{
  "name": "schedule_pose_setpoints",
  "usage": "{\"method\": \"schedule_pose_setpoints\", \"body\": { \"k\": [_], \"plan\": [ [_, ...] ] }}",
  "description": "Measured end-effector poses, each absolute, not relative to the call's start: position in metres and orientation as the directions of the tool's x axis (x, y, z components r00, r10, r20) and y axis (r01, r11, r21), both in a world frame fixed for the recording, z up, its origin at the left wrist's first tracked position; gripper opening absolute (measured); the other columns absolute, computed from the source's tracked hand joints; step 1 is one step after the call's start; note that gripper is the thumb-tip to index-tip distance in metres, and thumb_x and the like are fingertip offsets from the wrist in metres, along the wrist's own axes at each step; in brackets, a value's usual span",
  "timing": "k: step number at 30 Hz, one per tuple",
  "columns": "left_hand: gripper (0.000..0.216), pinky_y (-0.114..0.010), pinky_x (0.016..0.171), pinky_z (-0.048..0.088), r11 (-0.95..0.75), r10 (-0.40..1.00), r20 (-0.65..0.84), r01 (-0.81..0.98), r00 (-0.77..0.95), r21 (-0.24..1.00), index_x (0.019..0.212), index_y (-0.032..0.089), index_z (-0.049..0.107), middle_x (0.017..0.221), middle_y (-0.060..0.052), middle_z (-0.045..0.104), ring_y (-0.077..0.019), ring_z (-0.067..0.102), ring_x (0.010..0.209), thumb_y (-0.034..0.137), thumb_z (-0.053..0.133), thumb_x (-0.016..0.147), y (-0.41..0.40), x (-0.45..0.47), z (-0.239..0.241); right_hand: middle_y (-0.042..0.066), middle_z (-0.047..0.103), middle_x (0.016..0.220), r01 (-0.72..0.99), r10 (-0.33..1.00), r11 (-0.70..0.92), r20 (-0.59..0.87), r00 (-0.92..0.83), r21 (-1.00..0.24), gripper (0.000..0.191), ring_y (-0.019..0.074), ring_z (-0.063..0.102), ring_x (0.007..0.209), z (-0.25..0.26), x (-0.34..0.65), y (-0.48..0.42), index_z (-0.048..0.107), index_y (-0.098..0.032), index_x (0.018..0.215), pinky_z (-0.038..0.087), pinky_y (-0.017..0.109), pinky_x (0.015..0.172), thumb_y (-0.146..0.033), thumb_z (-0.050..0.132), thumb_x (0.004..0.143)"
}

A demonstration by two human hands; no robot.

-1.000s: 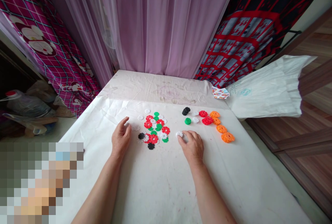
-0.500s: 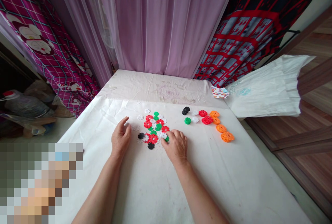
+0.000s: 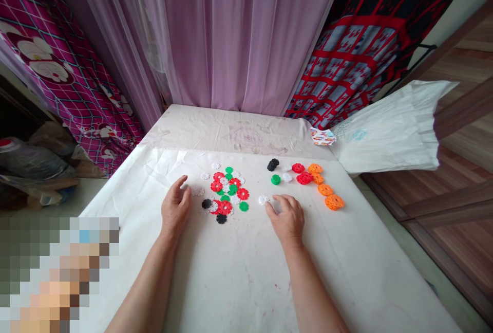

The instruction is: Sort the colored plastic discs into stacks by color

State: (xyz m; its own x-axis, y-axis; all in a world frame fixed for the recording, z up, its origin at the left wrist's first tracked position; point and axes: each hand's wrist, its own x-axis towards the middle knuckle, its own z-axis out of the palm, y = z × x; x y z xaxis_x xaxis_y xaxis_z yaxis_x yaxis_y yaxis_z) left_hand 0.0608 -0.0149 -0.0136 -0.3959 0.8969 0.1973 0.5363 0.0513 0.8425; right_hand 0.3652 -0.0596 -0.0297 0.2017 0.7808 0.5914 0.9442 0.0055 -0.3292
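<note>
My right hand (image 3: pixel 287 217) pinches a white notched plastic disc (image 3: pixel 263 200) just above the table, to the right of the loose pile. My left hand (image 3: pixel 175 207) rests on its side at the pile's left, thumb and fingers apart, holding nothing. Between the hands lie mixed flower-shaped discs: red ones (image 3: pixel 243 193), green ones (image 3: pixel 244 206), white ones and two black ones (image 3: pixel 221 219). Farther right stand sorted groups: black discs (image 3: pixel 273 164), a green stack (image 3: pixel 276 180), white discs (image 3: pixel 287 177), red stacks (image 3: pixel 304 178) and orange stacks (image 3: pixel 334 202).
A white cloth covers the table (image 3: pixel 231 281). At its right edge lie a white plastic bag (image 3: pixel 393 130) and a small patterned packet (image 3: pixel 322 136). Purple curtains (image 3: pixel 239 35) hang behind. A large plastic bottle (image 3: pixel 26 158) stands at the left on the floor side.
My right hand has moved right, away from the pile, carrying a white disc. A green disc it had covered now shows fully. My left hand stays beside the pile.
</note>
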Motion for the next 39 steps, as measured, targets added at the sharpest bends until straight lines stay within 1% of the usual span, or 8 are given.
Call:
{"method": "schedule_pose_setpoints", "body": {
  "k": [9, 15, 19, 22, 25, 28, 32, 39],
  "plan": [
    [0.043, -0.039, 0.096, 0.048, 0.066, 0.898, 0.177, 0.521, -0.404, 0.851, 0.123, 0.026, 0.063, 0.101, -0.003, 0.07, -0.0199, 0.064, 0.098, 0.037, 0.054, 0.082, -0.015, 0.061, -0.014, 0.006, 0.066, 0.095, 0.954, 0.814, 0.009, 0.557, 0.166, -0.298, 0.017, 0.0202, 0.055, 0.087, -0.028, 0.353, -0.055, 0.07, -0.021, 0.088, 0.037, 0.032, 0.077, -0.034, 0.062, 0.082],
    [0.042, -0.037, 0.097, 0.047, 0.049, 0.897, 0.194, 0.526, -0.397, 0.849, 0.122, 0.026, 0.063, 0.1, -0.002, 0.071, -0.02, 0.064, 0.101, 0.035, 0.054, 0.082, -0.014, 0.06, -0.015, 0.006, 0.066, 0.095, 0.954, 0.793, 0.054, 0.593, 0.138, -0.294, 0.017, 0.0203, 0.055, 0.087, -0.027, 0.354, -0.057, 0.069, -0.021, 0.09, 0.037, 0.032, 0.077, -0.034, 0.06, 0.085],
    [0.042, -0.038, 0.099, 0.047, 0.038, 0.898, 0.201, 0.525, -0.391, 0.85, 0.122, 0.026, 0.063, 0.101, -0.002, 0.071, -0.0205, 0.063, 0.104, 0.034, 0.054, 0.082, -0.014, 0.061, -0.015, 0.006, 0.067, 0.1, 0.954, 0.806, 0.142, 0.591, 0.042, -0.262, 0.016, 0.0204, 0.056, 0.092, -0.02, 0.34, -0.062, 0.069, -0.021, 0.097, 0.036, 0.033, 0.08, -0.027, 0.056, 0.088],
    [0.042, -0.037, 0.097, 0.048, 0.059, 0.899, 0.179, 0.516, -0.399, 0.854, 0.122, 0.026, 0.063, 0.102, -0.003, 0.07, -0.02, 0.064, 0.101, 0.032, 0.053, 0.082, -0.015, 0.062, -0.012, 0.006, 0.067, 0.111, 0.946, 0.838, 0.227, 0.541, -0.07, -0.23, 0.019, 0.0213, 0.054, 0.103, -0.012, 0.323, -0.06, 0.068, -0.023, 0.104, 0.034, 0.034, 0.086, -0.023, 0.056, 0.089],
    [0.042, -0.038, 0.095, 0.049, 0.076, 0.896, 0.163, 0.504, -0.413, 0.86, 0.122, 0.025, 0.063, 0.101, -0.003, 0.07, -0.0196, 0.065, 0.098, 0.032, 0.053, 0.082, -0.016, 0.063, -0.01, 0.005, 0.067, 0.117, 0.947, 0.872, 0.248, 0.473, -0.127, -0.203, 0.021, 0.0224, 0.05, 0.109, -0.001, 0.308, -0.05, 0.067, -0.025, 0.107, 0.032, 0.035, 0.088, -0.023, 0.056, 0.089],
    [0.042, -0.039, 0.097, 0.048, 0.076, 0.897, 0.163, 0.507, -0.41, 0.858, 0.122, 0.025, 0.063, 0.101, -0.003, 0.071, -0.0203, 0.064, 0.101, 0.032, 0.053, 0.082, -0.016, 0.064, -0.008, 0.004, 0.068, 0.114, 0.951, 0.906, 0.246, 0.392, -0.158, -0.185, 0.021, 0.0223, 0.049, 0.109, 0.007, 0.3, -0.037, 0.067, -0.026, 0.108, 0.031, 0.035, 0.085, -0.025, 0.057, 0.09],
    [0.041, -0.039, 0.1, 0.047, 0.065, 0.896, 0.171, 0.501, -0.41, 0.863, 0.121, 0.024, 0.064, 0.103, -0.004, 0.071, -0.021, 0.064, 0.105, 0.032, 0.053, 0.082, -0.015, 0.064, -0.009, 0.002, 0.071, 0.105, 0.955, 0.928, 0.243, 0.329, -0.177, -0.172, 0.012, 0.0217, 0.05, 0.106, 0.007, 0.296, -0.034, 0.068, -0.025, 0.099, 0.03, 0.035, 0.083, -0.026, 0.059, 0.09],
    [0.041, -0.04, 0.102, 0.045, 0.038, 0.901, 0.184, 0.495, -0.393, 0.868, 0.122, 0.024, 0.063, 0.11, -0.004, 0.07, -0.0214, 0.062, 0.111, 0.031, 0.053, 0.083, -0.015, 0.063, -0.013, 0.001, 0.071, 0.099, 0.954, 0.91, 0.213, 0.398, -0.114, -0.213, 0.007, 0.0206, 0.053, 0.097, -0.001, 0.293, -0.074, 0.066, -0.024, 0.093, 0.029, 0.035, 0.082, -0.024, 0.063, 0.087]
  ]
}}
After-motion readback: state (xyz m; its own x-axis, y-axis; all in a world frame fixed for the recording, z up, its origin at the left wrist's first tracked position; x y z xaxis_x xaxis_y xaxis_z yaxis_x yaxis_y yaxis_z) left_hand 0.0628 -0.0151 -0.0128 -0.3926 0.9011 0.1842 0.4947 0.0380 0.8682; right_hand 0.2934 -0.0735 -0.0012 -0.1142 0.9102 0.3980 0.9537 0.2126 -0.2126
